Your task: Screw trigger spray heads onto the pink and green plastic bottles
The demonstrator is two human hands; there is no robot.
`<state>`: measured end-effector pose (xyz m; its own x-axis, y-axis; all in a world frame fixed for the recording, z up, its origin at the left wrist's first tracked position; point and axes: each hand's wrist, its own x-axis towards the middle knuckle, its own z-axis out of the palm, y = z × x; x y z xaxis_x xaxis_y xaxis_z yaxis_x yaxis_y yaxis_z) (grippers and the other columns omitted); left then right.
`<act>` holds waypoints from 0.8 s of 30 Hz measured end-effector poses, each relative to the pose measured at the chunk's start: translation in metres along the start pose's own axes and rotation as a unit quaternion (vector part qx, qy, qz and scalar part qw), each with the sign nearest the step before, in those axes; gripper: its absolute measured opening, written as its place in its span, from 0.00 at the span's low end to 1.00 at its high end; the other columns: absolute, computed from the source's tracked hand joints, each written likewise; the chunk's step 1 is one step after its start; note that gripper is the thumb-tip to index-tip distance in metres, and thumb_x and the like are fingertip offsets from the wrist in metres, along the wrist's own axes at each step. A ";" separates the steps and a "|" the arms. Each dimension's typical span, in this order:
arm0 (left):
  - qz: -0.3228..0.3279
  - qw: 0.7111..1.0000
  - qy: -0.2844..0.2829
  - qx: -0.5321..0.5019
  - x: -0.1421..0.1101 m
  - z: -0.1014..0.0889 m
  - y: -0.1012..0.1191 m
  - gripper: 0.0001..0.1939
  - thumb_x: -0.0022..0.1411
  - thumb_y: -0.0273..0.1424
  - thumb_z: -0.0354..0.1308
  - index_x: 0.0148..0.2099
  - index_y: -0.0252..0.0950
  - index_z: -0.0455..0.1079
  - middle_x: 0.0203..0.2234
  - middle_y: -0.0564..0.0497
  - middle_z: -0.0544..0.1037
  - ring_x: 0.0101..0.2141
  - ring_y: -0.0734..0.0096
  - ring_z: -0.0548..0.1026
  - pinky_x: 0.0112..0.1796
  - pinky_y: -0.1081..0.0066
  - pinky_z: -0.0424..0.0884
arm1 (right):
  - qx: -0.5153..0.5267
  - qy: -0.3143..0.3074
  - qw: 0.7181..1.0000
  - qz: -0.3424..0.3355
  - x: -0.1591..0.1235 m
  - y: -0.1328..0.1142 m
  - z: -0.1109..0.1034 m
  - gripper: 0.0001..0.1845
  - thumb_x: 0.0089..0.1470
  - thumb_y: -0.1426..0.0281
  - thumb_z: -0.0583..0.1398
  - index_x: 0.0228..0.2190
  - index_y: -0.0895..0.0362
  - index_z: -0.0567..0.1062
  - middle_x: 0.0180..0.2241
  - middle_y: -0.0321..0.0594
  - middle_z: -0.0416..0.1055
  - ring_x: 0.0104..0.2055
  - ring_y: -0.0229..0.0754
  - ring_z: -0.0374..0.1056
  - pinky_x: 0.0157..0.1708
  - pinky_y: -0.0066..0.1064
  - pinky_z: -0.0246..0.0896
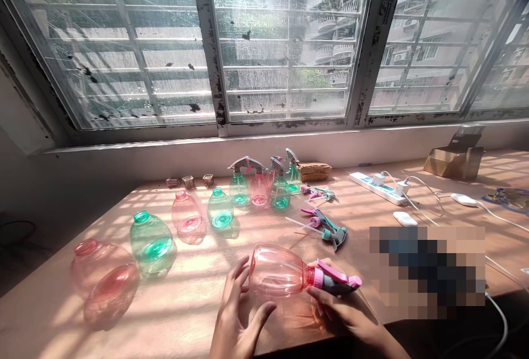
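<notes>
A clear pink spray bottle lies sideways above the table's front edge, its base to the left. Its pink and grey spray head is fitted on the neck. My right hand grips it at the collar, with some fingers hidden behind. My left hand is open beside the base, thumb and fingers spread; whether a fingertip touches the bottle I cannot tell. Beyond it lie two loose spray heads with thin tubes. To the left stand headless pink and green bottles.
Several bottles with spray heads stand near the window wall beside a brown block. More spray heads lie close by. A white power strip with cables and a cardboard box are at right. Part of the right side is pixelated.
</notes>
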<state>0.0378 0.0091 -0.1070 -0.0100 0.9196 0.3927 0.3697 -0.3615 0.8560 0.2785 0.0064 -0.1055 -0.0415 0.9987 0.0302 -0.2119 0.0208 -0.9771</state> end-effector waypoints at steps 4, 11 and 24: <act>-0.034 0.999 -0.004 0.001 0.000 -0.001 0.002 0.24 0.68 0.49 0.60 0.62 0.47 0.72 0.71 0.44 0.63 0.65 0.50 0.68 0.57 0.57 0.71 | -0.047 -0.016 0.999 0.008 -0.001 0.004 -0.003 0.18 0.55 0.53 0.72 0.28 0.54 0.79 0.23 0.32 0.72 0.24 0.38 0.65 0.25 0.31 0.62; -0.020 1.000 -0.009 0.013 0.000 0.000 -0.003 0.22 0.71 0.48 0.57 0.63 0.50 0.72 0.69 0.45 0.65 0.66 0.52 0.68 0.58 0.57 0.71 | -0.016 0.033 0.999 0.011 0.003 0.017 -0.005 0.24 0.47 0.49 0.74 0.36 0.54 0.82 0.20 0.31 0.71 0.23 0.41 0.65 0.27 0.34 0.62; -0.018 1.000 0.000 -0.002 0.001 0.001 -0.005 0.26 0.68 0.49 0.60 0.63 0.47 0.71 0.70 0.43 0.63 0.64 0.47 0.70 0.58 0.57 0.73 | 0.019 0.018 1.000 0.014 0.000 0.018 -0.004 0.31 0.46 0.50 0.76 0.48 0.51 0.80 0.19 0.30 0.72 0.19 0.41 0.67 0.23 0.34 0.64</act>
<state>0.0365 0.0116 -0.1112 -0.0230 0.9320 0.3617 0.3647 -0.3291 0.8710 0.2788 0.0069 -0.1242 -0.0121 0.9999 -0.0054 -0.2483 -0.0082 -0.9686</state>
